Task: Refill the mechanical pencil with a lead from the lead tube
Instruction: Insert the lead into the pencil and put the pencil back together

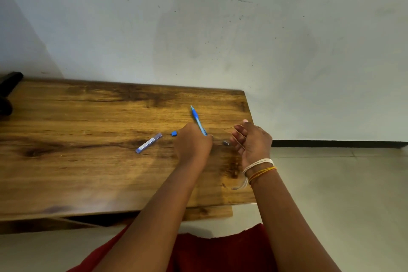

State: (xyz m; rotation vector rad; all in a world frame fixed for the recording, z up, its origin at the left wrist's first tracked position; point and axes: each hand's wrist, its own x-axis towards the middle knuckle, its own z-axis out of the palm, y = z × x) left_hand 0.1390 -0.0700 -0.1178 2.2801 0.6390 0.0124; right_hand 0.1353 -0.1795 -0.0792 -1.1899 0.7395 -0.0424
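Both forearms are bare, the left hand (192, 142) unadorned, while the right hand (254, 141) has white, yellow and orange thread bands (259, 169) wound just behind it at the wrist, loose ends dangling, and red clothing (220, 252) shows below those bands.

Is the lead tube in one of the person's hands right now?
No, the lead tube lies on the wooden table, left of the left hand, which grips the blue mechanical pencil.

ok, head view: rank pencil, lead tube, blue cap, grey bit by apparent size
1. mechanical pencil, partly hidden by the left hand
2. lead tube, somewhat shorter
3. blue cap and grey piece: both tiny, look alike, not ranked.
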